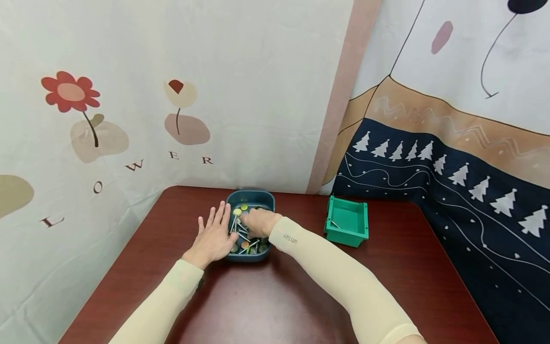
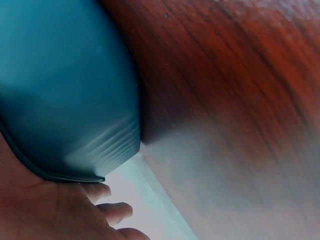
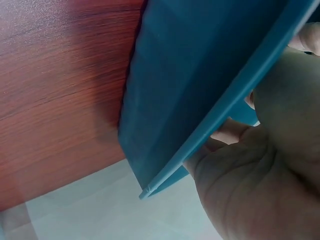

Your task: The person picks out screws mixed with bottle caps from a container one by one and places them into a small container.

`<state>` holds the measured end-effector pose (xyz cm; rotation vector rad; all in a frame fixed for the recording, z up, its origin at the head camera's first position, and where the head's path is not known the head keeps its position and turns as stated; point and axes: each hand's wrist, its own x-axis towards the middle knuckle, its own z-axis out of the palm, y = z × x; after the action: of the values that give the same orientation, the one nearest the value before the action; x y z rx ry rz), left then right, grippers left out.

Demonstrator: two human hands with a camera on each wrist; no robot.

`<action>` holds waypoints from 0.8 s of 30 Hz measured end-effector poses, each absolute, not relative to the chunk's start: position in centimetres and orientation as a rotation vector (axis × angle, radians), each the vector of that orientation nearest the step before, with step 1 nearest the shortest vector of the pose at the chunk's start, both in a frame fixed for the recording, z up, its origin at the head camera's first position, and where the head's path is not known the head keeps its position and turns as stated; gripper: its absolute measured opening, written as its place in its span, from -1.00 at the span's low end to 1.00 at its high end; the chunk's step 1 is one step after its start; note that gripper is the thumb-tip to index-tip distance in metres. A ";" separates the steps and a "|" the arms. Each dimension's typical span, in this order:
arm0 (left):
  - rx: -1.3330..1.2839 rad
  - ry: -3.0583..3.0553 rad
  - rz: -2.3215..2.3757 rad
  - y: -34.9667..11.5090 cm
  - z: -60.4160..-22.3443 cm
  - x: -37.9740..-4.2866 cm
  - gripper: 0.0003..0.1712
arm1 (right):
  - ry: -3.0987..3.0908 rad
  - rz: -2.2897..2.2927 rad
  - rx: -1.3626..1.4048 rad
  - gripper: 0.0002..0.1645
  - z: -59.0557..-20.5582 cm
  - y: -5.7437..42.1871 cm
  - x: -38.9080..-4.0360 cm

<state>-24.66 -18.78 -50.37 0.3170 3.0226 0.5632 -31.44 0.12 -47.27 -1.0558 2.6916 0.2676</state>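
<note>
A dark blue bin (image 1: 251, 258) on the table holds several metal screws (image 1: 242, 235) and round, coin-like discs (image 1: 237, 211). Over its left rim lies my left hand (image 1: 213, 239), its fingers straight and spread; the left wrist view shows the palm (image 2: 45, 210) against the bin's edge. My right hand (image 1: 260, 222) reaches over the right rim, fingers bent down among the pieces. In the right wrist view this hand (image 3: 255, 170) passes over the bin's rim (image 3: 220, 112), which hides its fingertips; I cannot tell whether they pinch anything.
To the right stands a green box (image 1: 350, 217) with a single screw (image 1: 335, 224) in it. Both stand near the far edge of the reddish-brown table (image 1: 258, 306). A printed cloth (image 1: 266, 95) hangs right behind the table and along its sides.
</note>
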 end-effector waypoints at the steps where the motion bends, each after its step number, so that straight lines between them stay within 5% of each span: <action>1: 0.322 3.022 0.570 -18.8 -50.4 -24.7 0.07 | 2.684 0.253 -1.055 -0.52 -46.0 0.2 -30.6; 9: 0.326 3.016 0.588 -18.9 -50.5 -24.6 0.07 | 2.708 0.125 -1.138 -0.57 -52.4 -0.3 -36.3; 16: 0.332 3.024 0.595 -18.7 -50.4 -24.6 0.06 | 2.672 0.146 -1.139 -0.76 -49.7 0.2 -35.1; 24: 0.328 3.024 0.575 -18.9 -50.2 -24.7 0.06 | 2.690 0.034 -1.168 -0.70 -45.6 1.4 -31.9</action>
<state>-24.67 -18.90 -50.24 0.3279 3.0238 0.5754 -31.90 1.44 -45.60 -1.1676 2.6899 0.0344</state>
